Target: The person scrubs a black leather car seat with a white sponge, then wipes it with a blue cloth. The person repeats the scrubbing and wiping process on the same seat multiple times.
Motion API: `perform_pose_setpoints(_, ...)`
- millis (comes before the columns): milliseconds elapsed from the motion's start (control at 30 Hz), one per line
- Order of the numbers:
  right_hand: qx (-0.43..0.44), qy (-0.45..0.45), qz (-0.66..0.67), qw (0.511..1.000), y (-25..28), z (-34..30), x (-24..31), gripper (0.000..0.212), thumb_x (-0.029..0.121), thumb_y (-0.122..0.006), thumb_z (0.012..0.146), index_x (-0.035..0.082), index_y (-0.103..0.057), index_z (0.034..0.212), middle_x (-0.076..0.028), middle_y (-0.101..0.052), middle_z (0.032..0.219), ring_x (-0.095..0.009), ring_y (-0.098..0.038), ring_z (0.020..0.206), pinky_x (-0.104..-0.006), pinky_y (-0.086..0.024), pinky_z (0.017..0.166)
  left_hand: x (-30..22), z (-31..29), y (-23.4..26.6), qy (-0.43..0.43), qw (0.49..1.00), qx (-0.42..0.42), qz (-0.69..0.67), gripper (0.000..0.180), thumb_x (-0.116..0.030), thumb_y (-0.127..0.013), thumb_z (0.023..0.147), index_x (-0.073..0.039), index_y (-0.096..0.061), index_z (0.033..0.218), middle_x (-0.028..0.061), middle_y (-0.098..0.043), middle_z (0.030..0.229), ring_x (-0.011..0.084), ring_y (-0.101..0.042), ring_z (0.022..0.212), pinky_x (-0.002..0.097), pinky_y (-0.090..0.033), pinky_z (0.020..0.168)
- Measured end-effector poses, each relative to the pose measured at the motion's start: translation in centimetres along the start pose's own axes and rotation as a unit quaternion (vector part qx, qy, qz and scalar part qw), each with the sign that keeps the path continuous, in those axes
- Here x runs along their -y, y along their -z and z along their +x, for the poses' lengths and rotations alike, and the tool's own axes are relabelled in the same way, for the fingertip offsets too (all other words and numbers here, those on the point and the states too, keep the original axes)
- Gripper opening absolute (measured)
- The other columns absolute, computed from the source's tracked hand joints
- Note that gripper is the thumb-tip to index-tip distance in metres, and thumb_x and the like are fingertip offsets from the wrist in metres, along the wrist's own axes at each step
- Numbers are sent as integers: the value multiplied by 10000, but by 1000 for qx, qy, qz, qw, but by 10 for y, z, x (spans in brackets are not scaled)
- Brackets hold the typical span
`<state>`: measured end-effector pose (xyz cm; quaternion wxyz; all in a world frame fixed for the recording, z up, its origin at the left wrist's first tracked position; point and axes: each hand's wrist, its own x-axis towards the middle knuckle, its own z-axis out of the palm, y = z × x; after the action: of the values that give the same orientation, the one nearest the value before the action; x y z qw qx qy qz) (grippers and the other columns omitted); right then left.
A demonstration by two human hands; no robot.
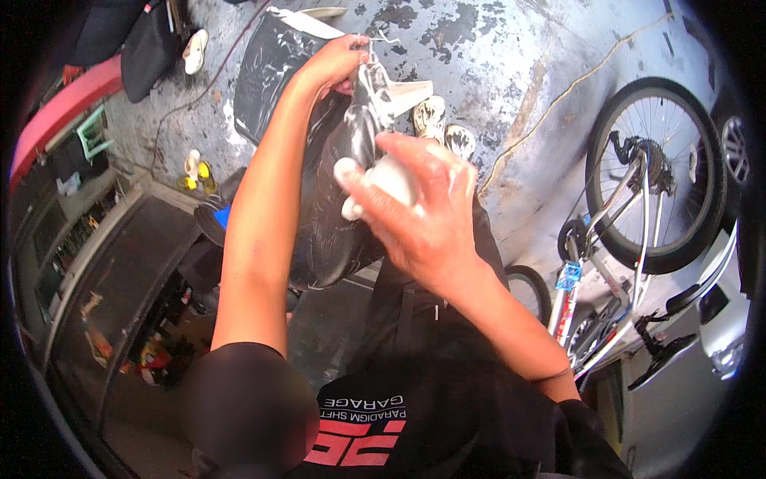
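I am holding a black seat [339, 199] up in front of me, over the grey, flaking floor [495, 56]. My left hand [335, 64] is reaching far forward and is closed on the seat's top end, where white strips stick out past my fingers. My right hand [419, 211] is nearer to me, curled tight around a white cloth [375, 180] and pressing it against the seat's right side. The two hands are well apart, one at each end of the seat.

The seat's lower, rounded edge is hanging just above my dark shirt [383, 415], close to my left forearm. Two shoes [443, 128] are showing just past the seat's right edge, on the floor.

To the left, a dark counter [120, 271] is running along my side, with small clutter at its foot, so that side is tight. To the right, a white bicycle [622, 239] is lying with its wheel [654, 172] up, well apart from my right elbow. A thin cord [558, 96] is crossing the floor between the seat and the wheel. A black mat [267, 72] is lying on the floor beyond the seat, under my left wrist. Ahead, past my left hand, the floor is giving the most room.
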<state>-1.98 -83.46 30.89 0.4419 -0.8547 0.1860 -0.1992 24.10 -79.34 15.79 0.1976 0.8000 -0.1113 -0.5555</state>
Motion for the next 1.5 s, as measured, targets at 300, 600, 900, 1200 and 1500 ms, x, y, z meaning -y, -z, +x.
perform_pose_setpoints(300, -61, -66, 41, 995, 9, -53, 15, 394, 44, -717, 921, 128, -704, 1305, -264, -542, 1386, -383, -585, 1219, -487, -507, 993, 14, 2, 0, -5, 995, 23, -98, 146, -214, -608, 1010, -89, -618, 1086, -2, -551, 705, 102, -456, 517, 330, -528, 524)
perform_pose_setpoints(600, 23, 29, -250, 967, -11, -15, 30, 489, 57, -735, 845, 133, -738, 1328, -229, -582, 1474, -358, -554, 1220, -447, -396, 1002, 116, -101, 50, -133, 981, -63, -127, 767, -474, -664, 1019, -40, -404, 1595, 112, -722, 994, 158, -683, 914, 302, -533, 837)
perform_pose_setpoints(900, 131, 141, -330, 924, -40, -41, 75, 429, 180, -713, 876, 208, -760, 1302, -136, -604, 1497, -311, -566, 1181, -454, -380, 969, 349, -286, -11, 97, 944, -215, -230, 882, -520, -722, 973, 25, -394, 1584, 271, -481, 1553, 320, -486, 1431, 427, -407, 1155)
perform_pose_setpoints(1200, 353, 178, -311, 864, -162, -131, 191, 492, 194, -729, 833, 245, -720, 1322, -89, -555, 1522, -272, -561, 1189, -511, -372, 985, 377, -320, -86, 103, 670, -202, -707, 538, -315, -780, 973, 14, -605, 1362, 90, -677, 1287, 205, -656, 1141, 367, -536, 981)
perform_pose_setpoints(1500, 369, 40, -631, 681, -111, -11, 121, 473, 240, -653, 912, 337, -669, 1374, -54, -575, 1380, -304, -517, 1239, -588, -387, 1043, 334, -382, -93, -8, 597, -168, -784, 280, -150, -721, 968, 1, -722, 1204, 57, -731, 1181, 124, -667, 1079, 290, -500, 991)
